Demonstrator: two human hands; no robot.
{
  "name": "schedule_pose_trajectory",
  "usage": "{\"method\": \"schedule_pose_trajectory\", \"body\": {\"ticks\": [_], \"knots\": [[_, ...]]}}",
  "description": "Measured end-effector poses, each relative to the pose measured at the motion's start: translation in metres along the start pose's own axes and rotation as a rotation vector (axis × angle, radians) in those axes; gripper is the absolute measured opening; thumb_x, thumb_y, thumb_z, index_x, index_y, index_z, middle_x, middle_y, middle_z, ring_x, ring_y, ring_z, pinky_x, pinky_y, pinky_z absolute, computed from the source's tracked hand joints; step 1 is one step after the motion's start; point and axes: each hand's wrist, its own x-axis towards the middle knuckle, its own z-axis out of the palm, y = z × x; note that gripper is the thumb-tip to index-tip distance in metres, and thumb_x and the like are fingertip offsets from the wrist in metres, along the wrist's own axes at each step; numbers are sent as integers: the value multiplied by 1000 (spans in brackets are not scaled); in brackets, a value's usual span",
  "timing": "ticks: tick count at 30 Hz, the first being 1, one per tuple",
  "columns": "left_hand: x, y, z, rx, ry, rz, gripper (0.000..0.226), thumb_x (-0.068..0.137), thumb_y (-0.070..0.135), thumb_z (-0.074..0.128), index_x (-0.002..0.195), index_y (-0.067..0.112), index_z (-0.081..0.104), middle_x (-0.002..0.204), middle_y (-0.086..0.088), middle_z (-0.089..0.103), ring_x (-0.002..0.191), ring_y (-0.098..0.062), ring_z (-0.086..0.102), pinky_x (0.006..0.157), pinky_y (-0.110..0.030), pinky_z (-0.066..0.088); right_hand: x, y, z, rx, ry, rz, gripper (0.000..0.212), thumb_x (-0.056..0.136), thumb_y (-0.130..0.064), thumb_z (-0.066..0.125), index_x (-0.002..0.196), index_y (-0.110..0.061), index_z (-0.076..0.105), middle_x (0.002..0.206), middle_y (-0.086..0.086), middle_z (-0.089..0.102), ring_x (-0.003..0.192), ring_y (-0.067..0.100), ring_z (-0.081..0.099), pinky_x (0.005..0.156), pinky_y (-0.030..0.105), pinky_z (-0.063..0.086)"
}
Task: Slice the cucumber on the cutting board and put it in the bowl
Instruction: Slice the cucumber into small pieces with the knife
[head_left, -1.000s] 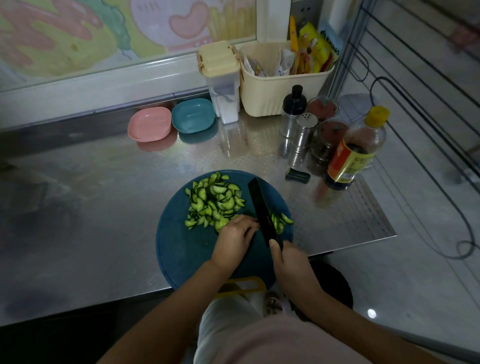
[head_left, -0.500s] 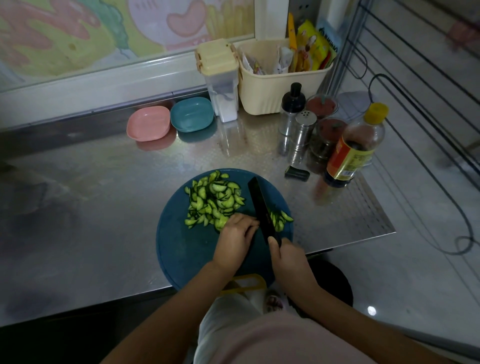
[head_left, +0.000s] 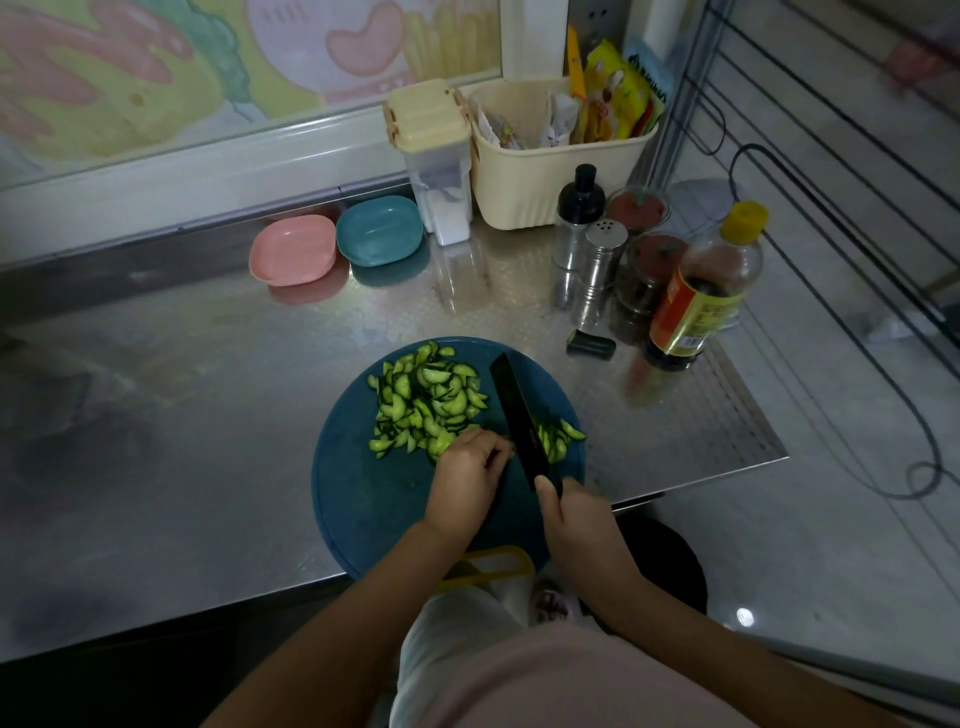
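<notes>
Mid cutting board (head_left: 363, 499), the left hand's (head_left: 467, 478) curled fingers steady a hidden cucumber stub against the knife (head_left: 511, 405), its handle clamped in the right hand (head_left: 576, 525).

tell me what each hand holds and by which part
Right hand grips the black knife by its handle. Left hand: fingers curl beside the blade, at the cucumber slices; any piece under them is hidden.
</notes>
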Motion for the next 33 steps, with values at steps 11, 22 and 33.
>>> {"method": "schedule_pose_trajectory", "body": {"ticks": [11,22,33], "knots": [[-1,-1,1,-11,12,0,10,74,-4,72,74,5,67,75,-7,66,69,-19,63,65,-17,43,4,-9,4,-98,36,-39,28,102,-30,34,82,-10,39,69,9,53,58,19,47,42,22,26],[-3,4,-1,-122,31,-125,16,77,-3,69,74,5,57,68,2,58,67,-8,53,57,-20,44,-5,-1,4,-10,-2,9,32,101,-34,33,81,-10,42,61,-3,39,54,11,39,46,25,28],[-3,5,-4,-101,33,-114,21,76,-9,67,70,8,55,68,7,57,66,-4,52,57,-2,36,-6,-7,4,-37,12,-8,31,101,-32,35,76,-13,37,59,-5,36,50,4,32,43,23,29]]}}
